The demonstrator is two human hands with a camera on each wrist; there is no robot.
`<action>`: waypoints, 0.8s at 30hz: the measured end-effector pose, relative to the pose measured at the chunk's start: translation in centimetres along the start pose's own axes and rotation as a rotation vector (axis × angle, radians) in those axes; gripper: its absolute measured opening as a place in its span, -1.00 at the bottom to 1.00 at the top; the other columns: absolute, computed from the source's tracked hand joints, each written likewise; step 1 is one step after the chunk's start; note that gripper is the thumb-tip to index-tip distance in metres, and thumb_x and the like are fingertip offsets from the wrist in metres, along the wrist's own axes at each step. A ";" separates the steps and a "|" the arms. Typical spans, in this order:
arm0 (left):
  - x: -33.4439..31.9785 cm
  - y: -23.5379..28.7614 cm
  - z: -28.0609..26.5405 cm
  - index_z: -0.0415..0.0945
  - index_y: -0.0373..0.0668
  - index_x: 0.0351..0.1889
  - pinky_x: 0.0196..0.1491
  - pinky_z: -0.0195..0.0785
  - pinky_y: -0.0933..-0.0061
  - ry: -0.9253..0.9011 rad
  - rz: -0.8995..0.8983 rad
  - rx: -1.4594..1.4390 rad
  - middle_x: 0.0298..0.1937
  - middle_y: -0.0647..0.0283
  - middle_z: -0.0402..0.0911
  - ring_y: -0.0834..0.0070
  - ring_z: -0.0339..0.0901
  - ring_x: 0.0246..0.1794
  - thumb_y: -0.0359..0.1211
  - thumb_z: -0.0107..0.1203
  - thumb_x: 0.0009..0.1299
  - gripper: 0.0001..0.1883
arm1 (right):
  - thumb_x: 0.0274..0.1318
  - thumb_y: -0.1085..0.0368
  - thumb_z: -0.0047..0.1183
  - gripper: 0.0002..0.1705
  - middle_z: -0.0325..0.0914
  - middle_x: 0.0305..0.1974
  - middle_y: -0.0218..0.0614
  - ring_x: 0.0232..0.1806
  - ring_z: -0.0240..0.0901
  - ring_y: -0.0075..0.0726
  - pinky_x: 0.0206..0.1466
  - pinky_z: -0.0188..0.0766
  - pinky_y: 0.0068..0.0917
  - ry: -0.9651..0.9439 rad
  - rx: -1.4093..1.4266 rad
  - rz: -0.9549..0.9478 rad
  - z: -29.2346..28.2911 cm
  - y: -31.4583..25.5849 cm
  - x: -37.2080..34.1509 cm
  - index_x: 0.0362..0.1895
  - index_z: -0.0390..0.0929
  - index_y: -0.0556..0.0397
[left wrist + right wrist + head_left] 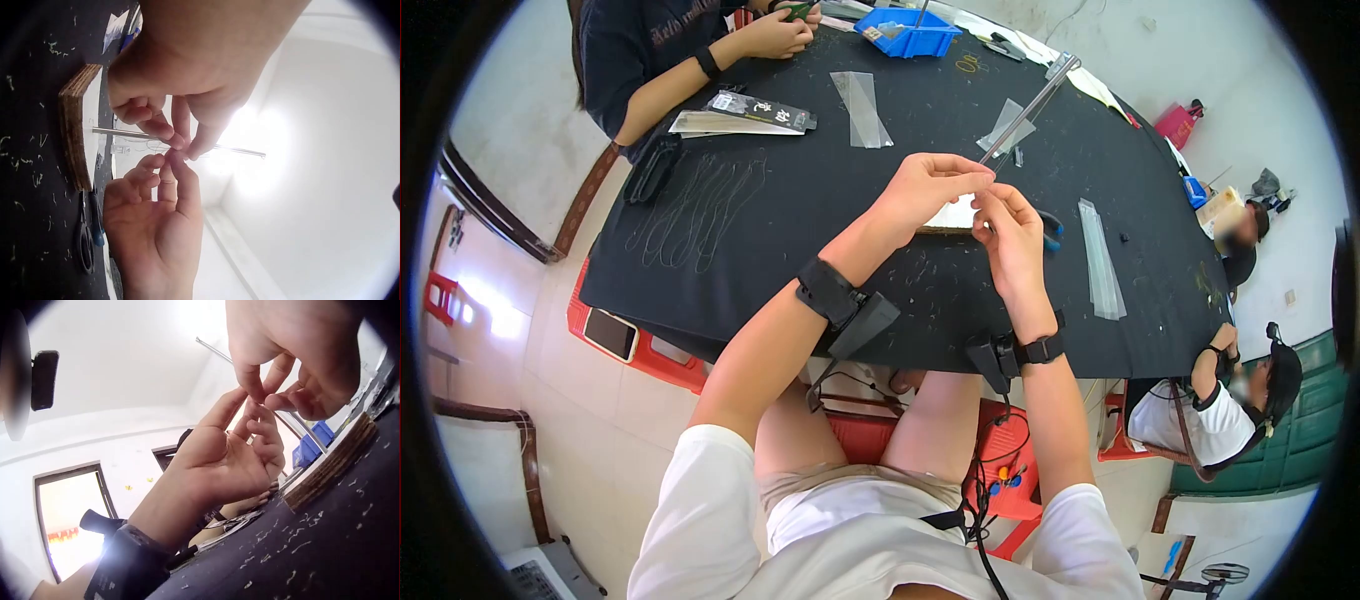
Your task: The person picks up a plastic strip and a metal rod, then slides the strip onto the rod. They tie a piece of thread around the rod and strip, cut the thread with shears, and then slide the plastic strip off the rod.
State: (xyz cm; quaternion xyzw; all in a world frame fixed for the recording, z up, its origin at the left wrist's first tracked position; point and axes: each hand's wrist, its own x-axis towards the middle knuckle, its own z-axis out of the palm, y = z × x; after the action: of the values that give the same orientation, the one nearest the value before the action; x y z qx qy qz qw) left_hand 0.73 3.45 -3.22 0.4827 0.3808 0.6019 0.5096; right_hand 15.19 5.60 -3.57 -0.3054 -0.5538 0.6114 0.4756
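A slim metal rod [237, 150] stands up from a white-topped plywood block [76, 125] on the table. My left hand [935, 190] and right hand [1012, 240] meet beside the rod, fingertips pressed close together. In the left wrist view, fine loops of thin thread [156, 146] show next to the fingertips, and both hands pinch at this thread. The left hand [187, 69] comes from above in that view, the right hand [150, 234] from below. In the right wrist view the right hand [297, 350] faces the left hand [219, 456]; the pinched bit is hidden between the fingertips.
On the black tablecloth [820, 210] lie loose thread loops [700, 215], clear plastic strips [1102, 260], a labelled packet [760, 115] and scraps. Scissors [86, 240] lie by the block. A blue bin [910, 35] stands at the back. Another person [660, 70] works at far left.
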 end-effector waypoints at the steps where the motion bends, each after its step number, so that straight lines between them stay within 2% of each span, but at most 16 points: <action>1: 0.0 -0.1 0.0 0.58 -0.19 -0.23 -0.40 0.12 0.71 0.000 -0.004 0.001 -0.43 0.39 0.54 0.74 0.32 -0.47 -0.22 0.15 0.19 -0.72 | 0.05 0.32 0.03 -0.92 0.43 -0.48 -0.51 -0.53 0.27 -0.70 -0.50 0.16 -0.75 -0.013 -0.003 -0.012 0.0 0.0 0.0 -0.35 0.50 0.03; 9: 0.1 0.0 0.0 0.56 -0.22 -0.23 -0.41 0.14 0.71 -0.005 -0.088 0.016 -0.40 0.39 0.54 0.75 0.32 -0.47 -0.21 0.13 0.22 -0.71 | 0.03 0.34 0.02 -0.92 0.45 -0.49 -0.50 -0.53 0.28 -0.68 -0.49 0.16 -0.74 -0.059 -0.029 -0.010 -0.5 -0.4 0.4 -0.35 0.49 0.04; 11: 0.3 -0.2 -0.2 0.55 -0.23 -0.22 -0.41 0.14 0.72 -0.006 -0.091 0.033 -0.40 0.40 0.54 0.77 0.32 -0.47 -0.21 0.13 0.23 -0.71 | 0.00 0.34 0.04 -0.90 0.46 -0.50 -0.49 -0.53 0.30 -0.67 -0.50 0.17 -0.72 -0.145 -0.216 0.058 -0.9 -1.6 0.8 -0.35 0.49 0.06; 12: 0.4 -0.4 -0.3 0.54 -0.25 -0.21 -0.41 0.14 0.74 -0.003 -0.093 0.043 -0.40 0.40 0.53 0.78 0.32 -0.47 -0.22 0.12 0.24 -0.70 | -0.03 0.34 0.05 -0.88 0.46 -0.51 -0.48 -0.51 0.33 -0.66 -0.50 0.18 -0.72 -0.166 -0.365 0.009 -1.4 -2.1 1.3 -0.34 0.49 0.07; 15: 0.6 -0.7 -0.3 0.53 -0.26 -0.21 -0.42 0.13 0.78 0.009 -0.092 0.060 -0.41 0.42 0.52 0.81 0.32 -0.47 -0.23 0.10 0.25 -0.71 | -0.08 0.36 0.01 -0.86 0.50 -0.51 -0.38 -0.50 0.39 -0.57 -0.44 0.28 -0.65 0.020 -0.612 -0.277 -4.0 -2.4 4.7 -0.37 0.52 0.13; 17: 0.7 -0.4 -0.3 0.53 -0.26 -0.21 -0.41 0.14 0.77 0.008 -0.096 0.092 -0.41 0.43 0.52 0.81 0.32 -0.47 -0.23 0.10 0.26 -0.72 | -0.12 0.35 0.00 -0.85 0.53 -0.48 -0.31 -0.49 0.42 -0.50 -0.37 0.33 -0.55 0.019 -0.928 -0.340 -6.0 -3.0 7.9 -0.40 0.54 0.11; 18: 0.6 -0.4 -0.3 0.53 -0.26 -0.21 -0.41 0.14 0.77 0.004 -0.108 0.122 -0.42 0.43 0.52 0.81 0.32 -0.47 -0.24 0.10 0.26 -0.72 | -0.15 0.29 0.00 -0.82 0.55 -0.43 -0.24 -0.42 0.48 -0.33 -0.29 0.37 -0.44 -0.001 -0.993 -0.260 -6.7 -3.0 9.5 -0.41 0.56 0.08; 19: 0.6 -0.4 -0.2 0.53 -0.26 -0.21 -0.41 0.14 0.77 0.005 -0.105 0.124 -0.42 0.43 0.52 0.81 0.32 -0.47 -0.24 0.10 0.26 -0.72 | -0.15 0.29 0.00 -0.82 0.55 -0.43 -0.24 -0.42 0.48 -0.33 -0.29 0.37 -0.44 -0.001 -0.992 -0.264 -7.2 -2.8 11.1 -0.41 0.56 0.08; 21: 0.8 -0.8 -0.2 0.53 -0.26 -0.22 -0.41 0.13 0.77 0.008 -0.102 0.094 -0.42 0.44 0.51 0.81 0.31 -0.47 -0.24 0.09 0.27 -0.72 | -0.14 0.24 -0.02 -0.78 0.56 -0.37 -0.18 -0.30 0.50 -0.13 -0.21 0.39 -0.33 -0.047 -1.315 -0.219 -8.1 -2.0 14.2 -0.38 0.56 0.05; 22: 0.8 -1.0 -0.3 0.53 -0.26 -0.22 -0.42 0.12 0.77 -0.011 -0.086 0.080 -0.42 0.45 0.51 0.82 0.31 -0.47 -0.25 0.08 0.27 -0.73 | -0.12 0.21 -0.03 -0.72 0.54 -0.30 -0.09 -0.18 0.45 0.02 -0.11 0.36 -0.25 -0.069 -1.428 -0.273 -8.6 -1.2 15.5 -0.29 0.54 0.05; 23: 0.8 -1.0 -0.3 0.53 -0.27 -0.23 -0.42 0.11 0.77 -0.028 -0.065 0.068 -0.41 0.45 0.51 0.82 0.30 -0.47 -0.25 0.08 0.27 -0.74 | -0.12 0.21 -0.03 -0.72 0.54 -0.30 -0.09 -0.18 0.45 0.02 -0.11 0.36 -0.25 -0.067 -1.429 -0.289 -9.3 -0.3 16.5 -0.29 0.54 0.05; 24: 0.7 -0.9 -0.2 0.53 -0.26 -0.23 -0.44 0.09 0.77 -0.015 -0.065 0.074 -0.42 0.46 0.50 0.82 0.28 -0.49 -0.27 0.07 0.28 -0.76 | -0.11 0.21 -0.03 -0.70 0.53 -0.28 -0.06 -0.16 0.44 0.03 -0.08 0.35 -0.23 -0.148 -1.513 -0.329 -9.9 0.6 17.6 -0.25 0.52 0.05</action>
State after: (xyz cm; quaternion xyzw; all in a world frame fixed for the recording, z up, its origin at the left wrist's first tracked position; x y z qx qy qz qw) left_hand 0.72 4.31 -3.99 0.4932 0.4145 0.5667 0.5137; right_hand 17.59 25.69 -3.41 -0.4191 -0.8890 0.0074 0.1843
